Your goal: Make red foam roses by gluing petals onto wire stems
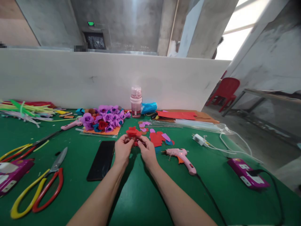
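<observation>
Fingers (129, 144): left hand (122, 149) and right hand (148, 151) pinching a red paper piece (133, 132).
Pink bottle (136, 103): upright near the white partition (94, 78); contents unclear.
Red paper piece: between both hands' fingertips, jutting beyond them.

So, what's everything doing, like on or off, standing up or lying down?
Left hand: closed on the red paper piece
Right hand: closed on it too
Phone: lying flat, screen dark
Glue gun: on its side
Front scissors: flat, handles spread
Pink bottle: upright, lid on
White charger: not in a socket
Right power strip: black plug in
Flowers: heaped together
Exit sign: lit green
</observation>
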`<control>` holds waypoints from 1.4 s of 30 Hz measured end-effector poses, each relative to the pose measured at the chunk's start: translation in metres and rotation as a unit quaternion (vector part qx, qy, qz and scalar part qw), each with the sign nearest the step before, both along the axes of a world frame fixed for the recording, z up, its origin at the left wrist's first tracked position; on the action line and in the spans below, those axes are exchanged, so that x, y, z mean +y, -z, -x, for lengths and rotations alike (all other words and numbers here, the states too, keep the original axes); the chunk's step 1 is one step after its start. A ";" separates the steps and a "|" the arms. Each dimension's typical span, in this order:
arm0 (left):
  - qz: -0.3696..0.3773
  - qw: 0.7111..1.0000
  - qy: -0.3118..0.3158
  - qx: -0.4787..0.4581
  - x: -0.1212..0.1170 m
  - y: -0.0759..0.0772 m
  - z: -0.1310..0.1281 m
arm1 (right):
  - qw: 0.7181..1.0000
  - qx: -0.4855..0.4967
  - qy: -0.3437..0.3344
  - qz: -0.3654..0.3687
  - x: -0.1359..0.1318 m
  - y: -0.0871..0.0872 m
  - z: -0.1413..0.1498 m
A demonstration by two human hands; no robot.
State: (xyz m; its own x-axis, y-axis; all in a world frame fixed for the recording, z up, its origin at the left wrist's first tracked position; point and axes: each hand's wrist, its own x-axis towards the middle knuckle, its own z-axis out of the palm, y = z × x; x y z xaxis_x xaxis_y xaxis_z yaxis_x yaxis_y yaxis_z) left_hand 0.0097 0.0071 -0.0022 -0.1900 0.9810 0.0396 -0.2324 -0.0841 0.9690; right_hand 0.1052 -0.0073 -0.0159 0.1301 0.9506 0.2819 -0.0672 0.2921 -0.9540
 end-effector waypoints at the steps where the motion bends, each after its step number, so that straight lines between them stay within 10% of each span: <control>1: -0.007 1.000 -0.011 0.026 0.000 0.001 0.001 | 0.998 -0.053 0.020 -0.022 -0.002 0.000 0.001; 6: -0.013 0.998 -0.032 0.057 0.002 0.003 0.004 | 0.975 -0.202 0.062 -0.076 -0.008 -0.002 0.000; 11: 0.050 0.994 0.044 -0.092 0.000 -0.004 0.001 | 0.998 0.026 0.028 0.057 0.004 0.001 -0.007; 17: 0.070 0.982 0.114 -0.131 -0.006 -0.009 -0.005 | 0.943 0.291 -0.064 0.145 0.012 0.002 -0.012; 42: 0.021 0.993 0.116 -0.030 -0.010 -0.010 -0.005 | 0.912 0.359 -0.119 0.157 0.006 -0.006 -0.011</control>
State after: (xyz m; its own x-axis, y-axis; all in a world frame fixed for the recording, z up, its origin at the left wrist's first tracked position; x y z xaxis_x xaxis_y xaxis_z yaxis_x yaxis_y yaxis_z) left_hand 0.0148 -0.0025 0.0081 0.0395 0.9992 -0.0068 -0.2985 0.0183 0.9542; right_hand 0.1157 -0.0010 -0.0103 -0.0472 0.9953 -0.0850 -0.7337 -0.0923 -0.6732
